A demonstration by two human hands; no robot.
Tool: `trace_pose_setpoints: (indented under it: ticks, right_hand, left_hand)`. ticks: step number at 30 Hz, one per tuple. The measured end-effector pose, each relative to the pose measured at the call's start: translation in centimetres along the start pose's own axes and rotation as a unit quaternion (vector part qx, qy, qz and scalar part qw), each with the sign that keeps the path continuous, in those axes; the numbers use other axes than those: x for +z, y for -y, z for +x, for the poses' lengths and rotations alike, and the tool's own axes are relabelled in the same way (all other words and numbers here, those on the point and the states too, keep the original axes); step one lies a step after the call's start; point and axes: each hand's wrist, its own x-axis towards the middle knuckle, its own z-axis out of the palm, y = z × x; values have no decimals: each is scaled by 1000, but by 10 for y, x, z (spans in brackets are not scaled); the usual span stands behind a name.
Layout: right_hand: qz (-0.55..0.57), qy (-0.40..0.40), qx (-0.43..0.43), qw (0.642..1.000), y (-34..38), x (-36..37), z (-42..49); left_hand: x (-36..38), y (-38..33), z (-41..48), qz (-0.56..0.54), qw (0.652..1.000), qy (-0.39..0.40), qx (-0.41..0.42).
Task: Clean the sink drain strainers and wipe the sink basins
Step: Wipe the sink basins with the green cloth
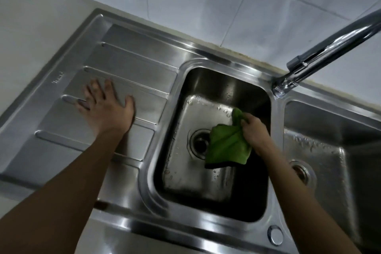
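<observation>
A steel double sink fills the view. My right hand (254, 132) is shut on a green cloth (227, 144) that hangs inside the left basin (206, 183). The cloth covers the right part of that basin's drain (199, 142), whose opening looks dark. My left hand (106, 107) lies flat with fingers spread on the ribbed drainboard (123, 64), holding nothing. The right basin (329, 150) has its own drain with a strainer (302, 172), partly hidden behind my right forearm. Water drops speckle both basin floors.
A chrome tap spout (321, 47) reaches in from the upper right over the ridge between the basins. A round steel cap (275, 234) sits on the front rim. A grey tiled wall (206, 2) runs behind the sink, and a pale counter (31, 16) lies to the left.
</observation>
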Motion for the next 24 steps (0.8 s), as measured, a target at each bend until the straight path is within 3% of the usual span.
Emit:
trace_pose_setpoints:
  ticks: [5,7,10,16,24]
  right_hand:
    - [-98,-22,72,992,-34,53,-19]
    - [-80,47,68,993,-45,85,-24]
    - [-184,109,49,976,-69,126,-22]
    - [-249,27,55,967,-64,142,18]
    - [-280,7,-18,960,-37,122,100]
  left_hand:
    - [1,0,1,1,1000,-8,1]
    - [0,1,2,-3,1000,-14,-1]
    - [0,1,3,-7,1000,-16,-2]
    - [2,1,2,-15,1000,-25,-3]
    - [9,4,4,-6,999,-45,-4]
